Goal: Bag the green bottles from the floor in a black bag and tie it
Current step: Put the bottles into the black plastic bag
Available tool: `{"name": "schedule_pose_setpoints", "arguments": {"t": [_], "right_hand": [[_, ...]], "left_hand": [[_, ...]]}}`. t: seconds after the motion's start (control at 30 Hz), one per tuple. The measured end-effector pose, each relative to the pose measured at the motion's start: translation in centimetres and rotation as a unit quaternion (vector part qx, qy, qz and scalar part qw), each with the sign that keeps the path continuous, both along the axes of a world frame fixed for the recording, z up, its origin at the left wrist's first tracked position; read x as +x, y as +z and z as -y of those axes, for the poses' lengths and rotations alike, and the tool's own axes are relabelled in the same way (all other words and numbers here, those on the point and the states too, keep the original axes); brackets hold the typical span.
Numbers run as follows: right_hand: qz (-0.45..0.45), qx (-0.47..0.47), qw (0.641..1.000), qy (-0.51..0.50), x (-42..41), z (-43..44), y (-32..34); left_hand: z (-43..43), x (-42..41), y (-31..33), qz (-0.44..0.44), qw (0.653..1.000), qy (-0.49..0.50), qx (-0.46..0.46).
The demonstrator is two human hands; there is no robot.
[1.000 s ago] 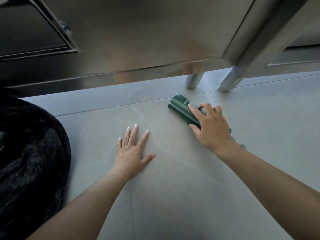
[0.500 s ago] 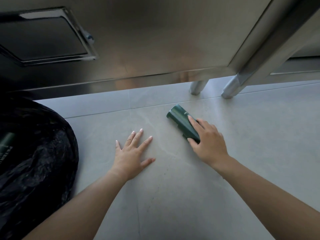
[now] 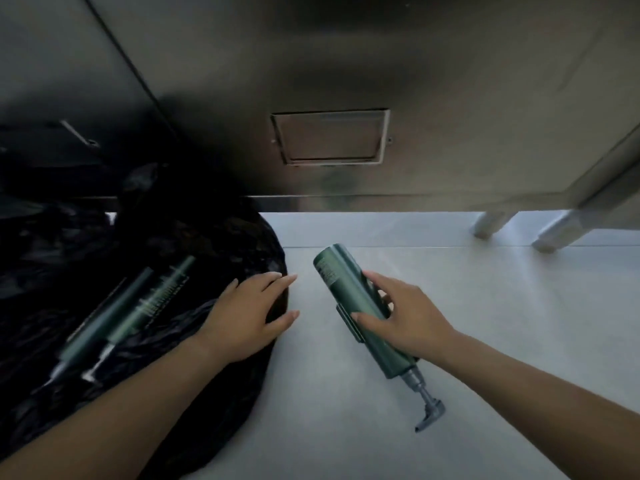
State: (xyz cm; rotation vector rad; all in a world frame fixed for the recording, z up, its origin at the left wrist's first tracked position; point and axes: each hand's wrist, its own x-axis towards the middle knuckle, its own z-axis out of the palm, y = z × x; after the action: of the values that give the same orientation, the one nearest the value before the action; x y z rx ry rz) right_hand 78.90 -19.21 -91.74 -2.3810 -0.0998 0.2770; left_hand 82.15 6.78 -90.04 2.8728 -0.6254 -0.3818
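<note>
Over pale tiles (image 3: 519,306), a rigid, slick-looking dark-green pump bottle (image 3: 341,280) is gripped mid-body by the right hand (image 3: 408,317); the left hand (image 3: 249,313) is spread on a black plastic bag (image 3: 194,237).

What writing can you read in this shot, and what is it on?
Green bottle in the right hand: small print patch near its base, too small to read.
Second bottle, lying on the black bag: pale lettering along its side, too blurred to read.
Metal cabinet: no text visible.
</note>
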Motion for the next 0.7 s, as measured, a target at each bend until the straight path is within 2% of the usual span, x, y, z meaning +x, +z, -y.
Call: {"name": "schedule_pose_setpoints", "arguments": {"t": [0.2,0.4,0.53,0.7], "right_hand": [[0.042,-0.010,0.990,0.134,2.1,-8.7,5.9],[0.039,-0.029,0.979,0.199,4.6,-15.6,11.2],[-0.003,-0.029,0.980,0.195,4.7,-19.9,10.6],[-0.101,-0.005,0.979,0.176,2.1,-23.3,5.8]], "left_hand": [[-11.2,-3.1,5.2,0.007,0.998,0.041,0.044],[-19.5,-7.5,7.9,0.021,0.989,0.142,-0.024],[-21.6,-9.5,6.5,0.023,0.980,0.195,-0.045],[-23.3,-11.8,3.7,-0.010,0.973,0.228,-0.044]]}}
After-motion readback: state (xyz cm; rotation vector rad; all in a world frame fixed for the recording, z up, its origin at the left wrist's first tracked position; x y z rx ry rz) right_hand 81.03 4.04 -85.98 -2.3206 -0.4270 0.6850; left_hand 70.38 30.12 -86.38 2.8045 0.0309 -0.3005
